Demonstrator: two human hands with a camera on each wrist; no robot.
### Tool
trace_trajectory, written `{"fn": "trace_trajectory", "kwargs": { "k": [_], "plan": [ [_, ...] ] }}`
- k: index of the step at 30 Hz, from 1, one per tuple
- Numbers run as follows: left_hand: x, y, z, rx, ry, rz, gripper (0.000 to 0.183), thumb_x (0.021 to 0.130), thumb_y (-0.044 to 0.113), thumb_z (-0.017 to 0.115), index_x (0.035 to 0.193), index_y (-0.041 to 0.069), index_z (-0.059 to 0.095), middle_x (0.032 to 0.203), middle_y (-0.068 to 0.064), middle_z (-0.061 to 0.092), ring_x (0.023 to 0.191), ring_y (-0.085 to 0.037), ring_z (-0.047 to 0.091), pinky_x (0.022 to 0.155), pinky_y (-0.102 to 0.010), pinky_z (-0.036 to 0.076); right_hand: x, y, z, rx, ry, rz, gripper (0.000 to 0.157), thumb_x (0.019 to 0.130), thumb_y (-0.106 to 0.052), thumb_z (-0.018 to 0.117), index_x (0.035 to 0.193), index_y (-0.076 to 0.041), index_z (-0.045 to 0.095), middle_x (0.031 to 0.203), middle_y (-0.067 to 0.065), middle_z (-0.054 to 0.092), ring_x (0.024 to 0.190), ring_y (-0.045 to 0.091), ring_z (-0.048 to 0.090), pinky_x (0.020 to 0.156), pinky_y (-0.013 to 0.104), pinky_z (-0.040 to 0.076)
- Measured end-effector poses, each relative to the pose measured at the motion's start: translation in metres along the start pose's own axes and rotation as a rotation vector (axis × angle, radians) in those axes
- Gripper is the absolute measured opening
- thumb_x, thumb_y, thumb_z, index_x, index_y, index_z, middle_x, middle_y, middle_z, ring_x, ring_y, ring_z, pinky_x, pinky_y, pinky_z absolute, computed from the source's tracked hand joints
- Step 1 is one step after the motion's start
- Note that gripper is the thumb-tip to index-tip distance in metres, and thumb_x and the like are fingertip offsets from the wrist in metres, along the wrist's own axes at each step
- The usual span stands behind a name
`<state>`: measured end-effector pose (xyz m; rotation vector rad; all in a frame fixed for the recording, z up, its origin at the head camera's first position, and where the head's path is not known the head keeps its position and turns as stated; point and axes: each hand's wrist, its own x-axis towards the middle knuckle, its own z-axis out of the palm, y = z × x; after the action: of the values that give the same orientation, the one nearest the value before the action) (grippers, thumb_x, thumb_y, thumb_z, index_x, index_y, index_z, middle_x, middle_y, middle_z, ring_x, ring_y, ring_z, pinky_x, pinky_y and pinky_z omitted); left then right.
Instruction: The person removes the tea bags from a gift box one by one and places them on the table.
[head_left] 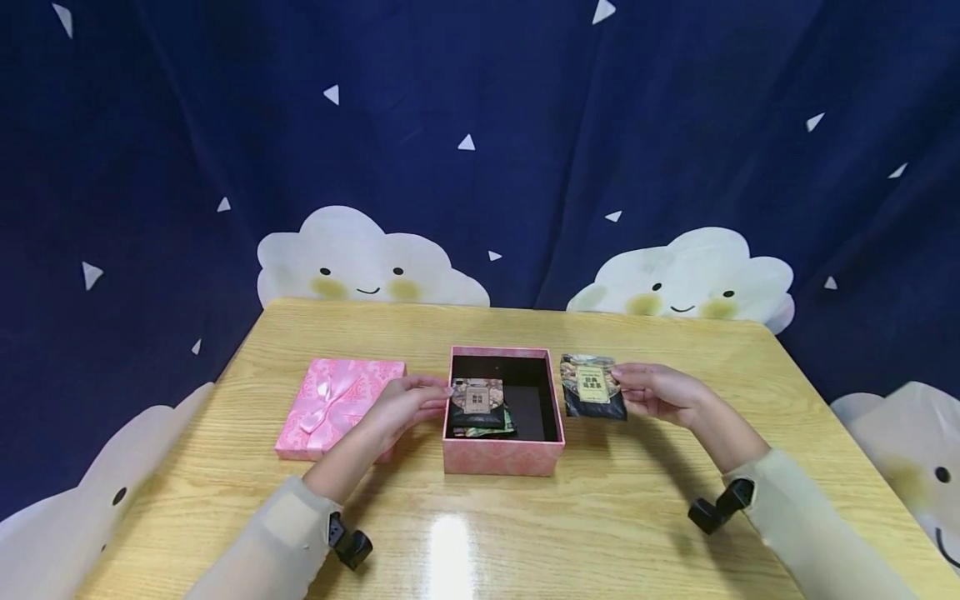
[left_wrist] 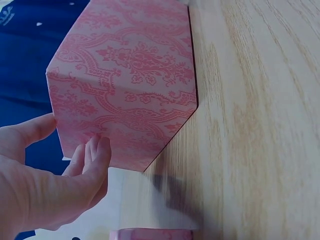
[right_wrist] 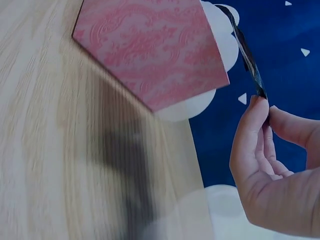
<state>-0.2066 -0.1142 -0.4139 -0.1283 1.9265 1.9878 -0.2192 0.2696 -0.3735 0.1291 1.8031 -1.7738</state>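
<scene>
A pink patterned box [head_left: 504, 457] stands uncovered on the table, its inside black. At its left rim is my left hand [head_left: 411, 405], the thumb at the edge and bent fingers against the outer wall, as the left wrist view shows. My right hand [head_left: 660, 393] pinches a dark packet [head_left: 592, 404] with a pale yellow label by its right edge, just right of the box and raised above the table. Edge-on, the packet [right_wrist: 245, 55] looks thin in the right wrist view. Inside the box, on the left, a similar dark packet [head_left: 477, 403] overlaps a greenish packet [head_left: 497, 429].
The pink lid [head_left: 309, 404] with a ribbon bow [head_left: 327, 407] lies left of the box, partly behind my left hand. Beyond the wooden table [head_left: 600, 533] hangs a dark blue curtain [head_left: 420, 192] with white clouds. Each sleeve carries a small black device.
</scene>
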Motion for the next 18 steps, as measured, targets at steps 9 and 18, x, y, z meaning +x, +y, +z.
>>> {"fn": "trace_trajectory", "kwargs": {
  "k": [9,18],
  "plan": [
    [0.000,0.001,0.001,0.003,0.001,-0.008,0.035,0.091,0.010,0.060,0.121,-0.008,0.054,0.125,-0.028,0.059,0.109,-0.029,0.065,0.109,-0.046,0.047,-0.010,0.012,-0.023,0.030,0.018,0.019,0.005,0.098,-0.018,0.055,0.098,-0.017,0.059,0.078,-0.008,0.061,0.072,0.001,0.058,0.072,0.012,0.056],
    [0.000,0.002,0.000,0.007,-0.001,-0.003,0.036,0.091,0.010,0.061,0.121,-0.008,0.055,0.124,-0.027,0.061,0.107,-0.027,0.066,0.108,-0.046,0.047,-0.011,0.026,-0.050,0.045,0.082,0.057,0.015,0.099,-0.020,0.052,0.089,-0.021,0.063,0.078,-0.009,0.061,0.072,0.001,0.058,0.071,0.011,0.057]
  ]
}}
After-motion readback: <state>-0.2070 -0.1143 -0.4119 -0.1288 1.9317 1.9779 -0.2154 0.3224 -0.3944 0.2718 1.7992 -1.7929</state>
